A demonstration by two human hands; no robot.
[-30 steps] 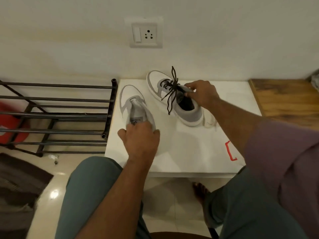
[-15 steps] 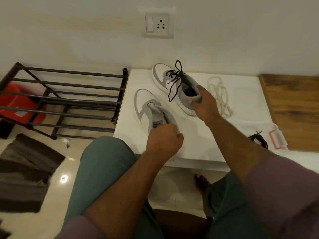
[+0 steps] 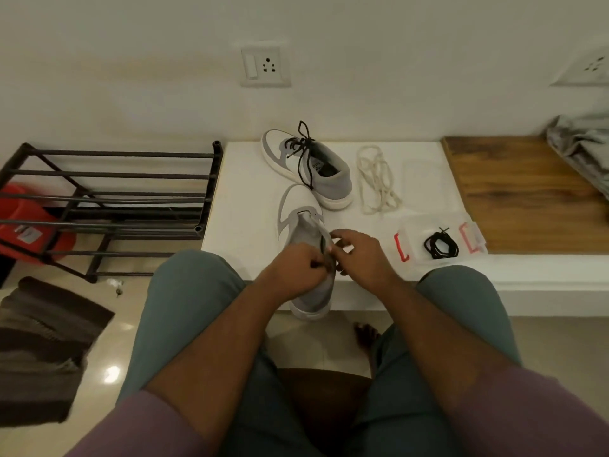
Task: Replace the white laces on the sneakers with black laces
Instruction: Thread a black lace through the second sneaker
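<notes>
Two white-and-grey sneakers lie on the white platform point(image 3: 250, 199). The far sneaker point(image 3: 336, 183) carries a tied black lace. The near sneaker point(image 3: 298, 209) points away from me, its heel hanging over the platform's front edge. A black lace point(image 3: 322, 243) crosses its lowest eyelets and runs back along the tongue. My left hand point(image 3: 293, 275) pinches that lace beside the tongue. My right hand point(image 3: 361, 258) curls its fingers on the sneaker's right collar. The removed white laces point(image 3: 375, 179) lie in a loose pile to the right. A coiled black lace point(image 3: 441, 247) sits in a clear box.
The clear plastic box point(image 3: 408, 232) has red clips and stands at the platform's front right. A wooden board point(image 3: 527, 192) adjoins on the right, with grey cloth point(image 3: 583, 150) on it. A black metal rack point(image 3: 108, 199) stands left, and a dark mat point(image 3: 46, 344) lies on the floor.
My right hand let go of the far sneaker and came to the near one. The near sneaker has moved toward me, over the platform edge, and both hands now meet at its tongue.
</notes>
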